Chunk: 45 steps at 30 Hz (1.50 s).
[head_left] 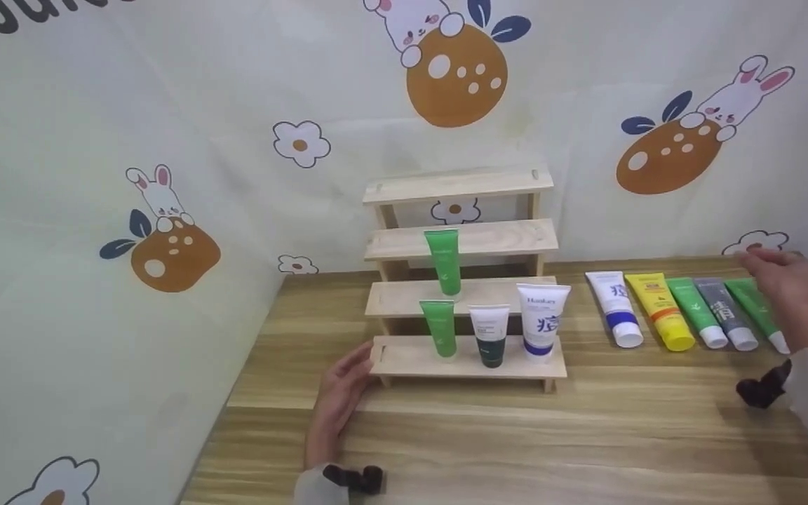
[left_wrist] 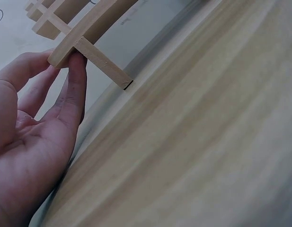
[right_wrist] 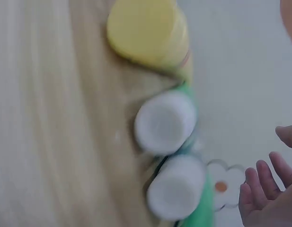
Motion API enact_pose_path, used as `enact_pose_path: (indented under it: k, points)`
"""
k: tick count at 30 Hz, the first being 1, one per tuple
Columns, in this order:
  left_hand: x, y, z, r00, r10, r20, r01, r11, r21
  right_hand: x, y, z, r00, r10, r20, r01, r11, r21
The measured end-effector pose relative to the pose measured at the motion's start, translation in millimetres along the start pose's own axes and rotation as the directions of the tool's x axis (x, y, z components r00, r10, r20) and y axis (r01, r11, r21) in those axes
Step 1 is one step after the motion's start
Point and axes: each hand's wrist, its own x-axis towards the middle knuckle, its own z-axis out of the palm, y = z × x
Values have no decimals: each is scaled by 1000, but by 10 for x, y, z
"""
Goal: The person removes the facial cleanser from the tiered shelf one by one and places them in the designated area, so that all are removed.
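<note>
My left hand (head_left: 339,393) grips the left end of the lowest step of a tiered wooden display stand (head_left: 400,359); in the left wrist view its thumb and fingertips pinch the board's end. On that step stand a green tube (head_left: 439,326), a white and dark-green tube (head_left: 491,333) and a white tube with a blue band (head_left: 543,315). Another green tube (head_left: 445,259) is upright one step higher. At the far right, my right hand (head_left: 793,287) hovers over the end of a row of tubes, nearest a green tube (head_left: 755,308). The right wrist view shows its fingers apart, holding nothing.
Also lying in the row are a white tube (head_left: 614,305), a yellow tube (head_left: 660,308), a green tube (head_left: 695,308) and a grey tube (head_left: 725,308), caps toward me. A printed cloth (head_left: 236,84) hangs behind and left of the wooden table (head_left: 488,449).
</note>
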Motion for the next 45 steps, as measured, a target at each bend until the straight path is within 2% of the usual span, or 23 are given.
enact_pose_path:
  k: [2, 7, 14, 22, 31, 34, 40, 45]
  points:
    - [-1, 3, -1, 1000, 5, 4, -5, 1000, -9, -76, -111, 54, 999, -32, -3, 32, 999, 23]
    - [-8, 0, -3, 1000, 2, 5, -2, 1000, -15, -307, -353, 179, 989, -140, 55, 138, 990, 38]
    - [2, -13, -2, 1000, 16, 15, -16, 999, -32, -701, -627, 386, 942, -323, 85, 322, 946, 33]
    - [6, -13, 14, 1000, 23, 18, -23, 999, -28, -1168, -884, 568, 870, -465, 165, 471, 882, 5]
    - [6, -31, -8, 999, 25, 34, -25, 1000, -1, -1465, -1072, 802, 755, -615, 226, 628, 778, 18]
    - [7, -29, -9, 999, 15, 30, -16, 1000, 15, -1542, -1134, 906, 725, -635, 266, 647, 760, 51]
    - [20, -19, -7, 1000, 19, 22, -20, 1000, 13, -1752, -1282, 1129, 669, -644, 373, 657, 746, 110]
    - [18, -11, -2, 1000, 6, 16, -6, 1000, 15, -1935, -1431, 1279, 619, -657, 431, 671, 727, 144]
